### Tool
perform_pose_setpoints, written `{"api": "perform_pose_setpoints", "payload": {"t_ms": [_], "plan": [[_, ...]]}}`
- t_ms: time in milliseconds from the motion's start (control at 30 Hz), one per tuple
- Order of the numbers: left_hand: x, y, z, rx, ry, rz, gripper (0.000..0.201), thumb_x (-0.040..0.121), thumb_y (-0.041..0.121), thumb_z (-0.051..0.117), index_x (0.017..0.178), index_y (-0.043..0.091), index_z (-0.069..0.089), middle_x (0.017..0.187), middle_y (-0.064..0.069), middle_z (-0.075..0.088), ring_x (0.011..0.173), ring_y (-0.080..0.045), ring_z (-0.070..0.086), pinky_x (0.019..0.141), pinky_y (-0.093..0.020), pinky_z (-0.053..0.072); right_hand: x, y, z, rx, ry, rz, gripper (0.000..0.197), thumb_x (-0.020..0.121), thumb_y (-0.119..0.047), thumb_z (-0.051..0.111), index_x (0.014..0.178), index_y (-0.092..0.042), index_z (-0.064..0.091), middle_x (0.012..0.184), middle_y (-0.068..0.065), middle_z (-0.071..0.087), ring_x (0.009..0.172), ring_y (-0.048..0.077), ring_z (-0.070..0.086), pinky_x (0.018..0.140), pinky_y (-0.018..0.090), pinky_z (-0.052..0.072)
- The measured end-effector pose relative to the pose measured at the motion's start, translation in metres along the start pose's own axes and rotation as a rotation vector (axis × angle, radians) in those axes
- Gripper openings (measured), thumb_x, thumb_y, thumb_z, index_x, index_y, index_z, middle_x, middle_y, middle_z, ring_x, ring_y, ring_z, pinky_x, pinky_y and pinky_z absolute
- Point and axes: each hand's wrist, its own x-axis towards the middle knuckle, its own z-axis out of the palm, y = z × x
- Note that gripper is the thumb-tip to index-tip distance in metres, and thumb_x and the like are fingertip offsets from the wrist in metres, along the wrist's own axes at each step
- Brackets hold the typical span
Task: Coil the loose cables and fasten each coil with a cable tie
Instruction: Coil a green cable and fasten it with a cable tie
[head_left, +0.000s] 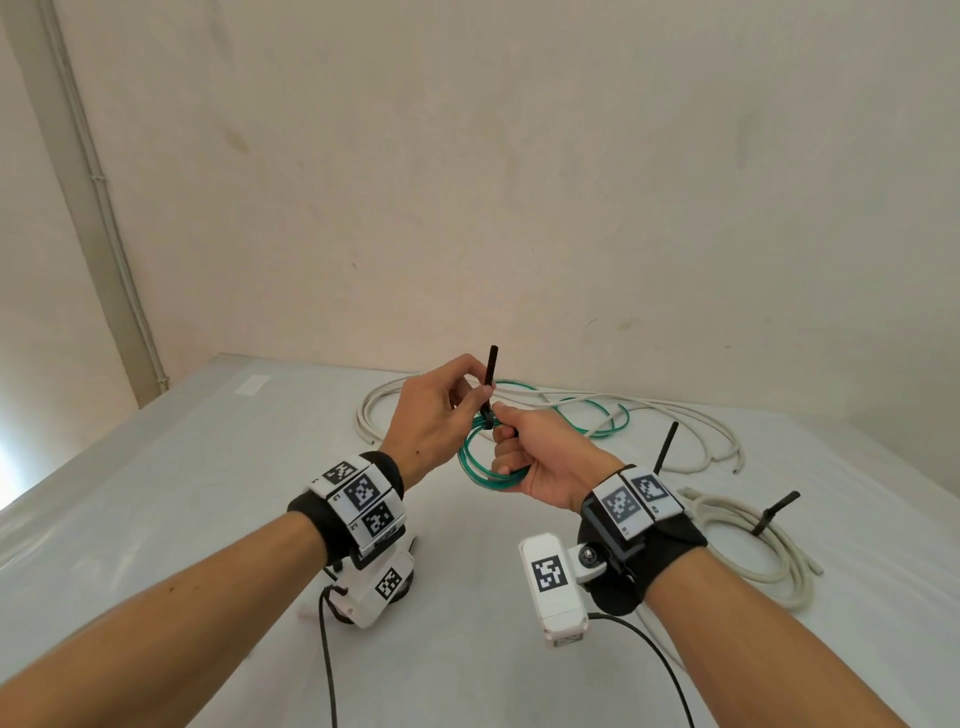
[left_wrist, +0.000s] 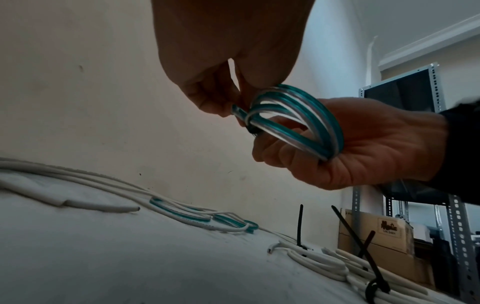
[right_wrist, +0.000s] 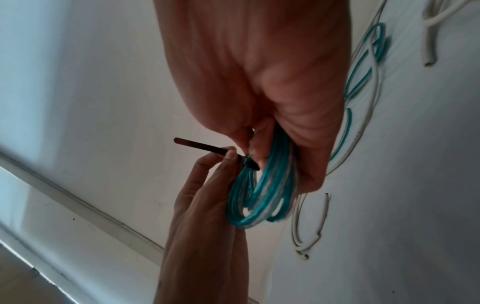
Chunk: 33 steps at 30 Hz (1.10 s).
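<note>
- Small coil of teal-green and clear cable (head_left: 485, 470), several loops gathered together, held above the white tabletop (head_left: 208, 467), between the two hands.
- Right hand (head_left: 545, 462): fingers curled round the coil.
- Left hand (head_left: 436, 415): fingertips pinch the black plastic cable tie (head_left: 490, 374), whose tail stands upright above the bundle.
- The tie's head is largely hidden between the fingers; how tightly it is drawn cannot be told.
- Loose white cable (head_left: 649, 415) and more green cable (head_left: 592, 415) lie behind; a tied white coil (head_left: 753, 540) lies right, partly behind the wrist.

Loose white cables (head_left: 675, 415) behind hands; tied coil (head_left: 753, 540) right.
</note>
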Motion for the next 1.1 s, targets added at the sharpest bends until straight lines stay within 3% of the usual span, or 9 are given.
{"api": "perform_pose_setpoints", "payload": {"t_ms": [200, 333, 400, 567, 667, 800, 933, 1033, 1100], "plan": [[0.003, 0.003, -0.005, 0.069, -0.057, -0.022, 0.004, 0.097, 0.029, 0.068, 0.094, 0.026, 0.069, 0.07, 0.004, 0.073, 0.064, -0.012, 0.067, 0.062, -0.03, 0.052, 0.003, 0.001, -0.001, -0.024, 0.031, -0.026, 0.04, 0.111, -0.031, 0.045, 0.074, -0.016, 0.044, 0.051, -0.005, 0.026, 0.035, 0.009, 0.024, 0.04, 0.023, 0.041], [0.01, 0.011, -0.011, -0.099, -0.248, -0.236, 0.02, 0.088, 0.039, 0.079, 0.1, 0.023, 0.073, 0.09, 0.0, 0.078, 0.08, -0.013, 0.074, 0.077, -0.031, 0.058, 0.004, 0.004, -0.011, 0.09, -0.002, -0.069, 0.036, 0.109, -0.031, 0.049, 0.075, -0.018, 0.046, 0.062, -0.005, 0.02, 0.042, 0.009, 0.02, 0.045, 0.023, 0.036], [0.007, 0.014, -0.009, -0.299, -0.347, -0.344, 0.024, 0.091, 0.027, 0.079, 0.11, 0.014, 0.073, 0.102, -0.014, 0.076, 0.082, -0.019, 0.074, 0.084, -0.038, 0.06, 0.004, 0.002, -0.015, 0.185, -0.026, -0.077, 0.029, 0.109, -0.032, 0.047, 0.085, -0.016, 0.052, 0.063, -0.005, 0.021, 0.042, 0.008, 0.021, 0.045, 0.022, 0.037], [0.004, 0.012, 0.002, -0.513, -0.333, -0.398, 0.022, 0.1, 0.009, 0.065, 0.12, 0.003, 0.067, 0.084, -0.017, 0.056, 0.06, -0.015, 0.053, 0.066, -0.028, 0.049, 0.001, -0.005, -0.021, 0.185, -0.038, -0.056, 0.051, 0.11, -0.048, 0.038, 0.076, -0.011, 0.051, 0.058, 0.0, 0.034, 0.05, 0.015, 0.035, 0.056, 0.029, 0.05], [0.002, 0.015, 0.007, -0.54, -0.384, -0.441, 0.021, 0.106, 0.009, 0.053, 0.122, 0.001, 0.064, 0.077, -0.008, 0.053, 0.056, -0.01, 0.045, 0.061, -0.024, 0.042, -0.001, -0.005, -0.025, 0.117, -0.064, -0.069, 0.042, 0.111, -0.043, 0.04, 0.091, -0.012, 0.062, 0.063, 0.002, 0.047, 0.059, 0.019, 0.044, 0.063, 0.032, 0.055], [0.0, 0.019, 0.011, -0.511, -0.388, -0.453, 0.021, 0.107, 0.008, 0.049, 0.121, 0.003, 0.065, 0.073, -0.001, 0.05, 0.051, -0.005, 0.043, 0.054, -0.02, 0.039, 0.0, -0.002, -0.03, -0.192, 0.025, -0.124, 0.037, 0.107, -0.048, 0.048, 0.105, -0.017, 0.069, 0.084, 0.004, 0.067, 0.077, 0.023, 0.061, 0.089, 0.044, 0.059], [0.001, 0.018, 0.011, -0.537, -0.361, -0.493, 0.017, 0.106, 0.006, 0.049, 0.106, 0.007, 0.065, 0.074, -0.002, 0.041, 0.05, -0.006, 0.037, 0.051, -0.019, 0.036, 0.006, -0.003, -0.036, -0.664, 0.224, -0.48, 0.033, 0.1, -0.049, 0.056, 0.122, -0.027, 0.065, 0.116, -0.001, 0.069, 0.108, 0.013, 0.064, 0.1, 0.037, 0.052], [0.0, 0.022, 0.011, -0.547, -0.396, -0.501, 0.018, 0.107, 0.01, 0.05, 0.103, 0.011, 0.067, 0.071, 0.001, 0.039, 0.052, -0.007, 0.032, 0.053, -0.02, 0.031, 0.004, -0.003, -0.039, -0.876, 0.234, -0.783, 0.019, 0.099, -0.031, 0.065, 0.116, -0.028, 0.073, 0.106, -0.001, 0.067, 0.099, 0.007, 0.065, 0.086, 0.017, 0.045], [-0.001, 0.025, 0.011, -0.541, -0.418, -0.514, 0.02, 0.108, 0.009, 0.047, 0.103, 0.011, 0.066, 0.07, 0.001, 0.039, 0.053, -0.008, 0.032, 0.052, -0.021, 0.03, 0.003, -0.004, -0.04, -0.926, 0.296, -0.891, 0.015, 0.099, -0.026, 0.066, 0.106, -0.022, 0.079, 0.1, -0.004, 0.072, 0.092, 0.007, 0.066, 0.082, 0.018, 0.048]]}}
